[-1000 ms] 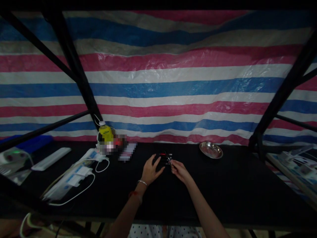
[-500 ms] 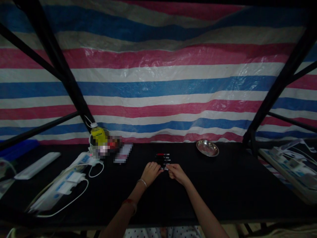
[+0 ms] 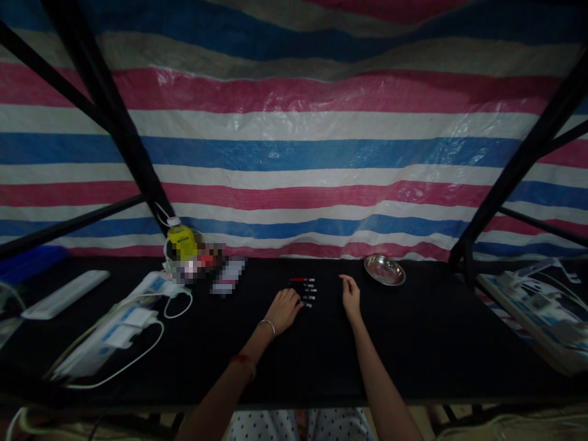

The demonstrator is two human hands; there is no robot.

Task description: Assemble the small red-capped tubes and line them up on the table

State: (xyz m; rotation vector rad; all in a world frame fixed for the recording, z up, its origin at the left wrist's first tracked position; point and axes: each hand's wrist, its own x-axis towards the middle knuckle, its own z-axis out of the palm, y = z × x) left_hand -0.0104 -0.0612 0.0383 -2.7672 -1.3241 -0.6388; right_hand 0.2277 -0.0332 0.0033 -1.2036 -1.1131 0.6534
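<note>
Several slim, dark pen-like sticks with pale ends lie in a row in the middle of the black table; a red one (image 3: 301, 280) is the farthest from me. My left hand (image 3: 283, 309) covers the left ends of the nearer sticks. Its fingers are bent, and the thumb side pinches the nearest dark stick (image 3: 307, 304), whose pale end shows. Over the table right of the row, my right hand (image 3: 351, 299) is apart from the sticks. Loosely bent fingers point left, with nothing visible in them.
A round metal dish (image 3: 384, 271) stands back right. At the left are a power strip (image 3: 114, 327) with white cables, a yellow bottle (image 3: 182, 240) and a blurred pale flat object (image 3: 228, 275). Black frame posts and a striped sheet (image 3: 303, 153) bound the table.
My right hand has let go of the nearest stick and moved right, away from the row. My left hand stays at the sticks. The view has tilted slightly.
</note>
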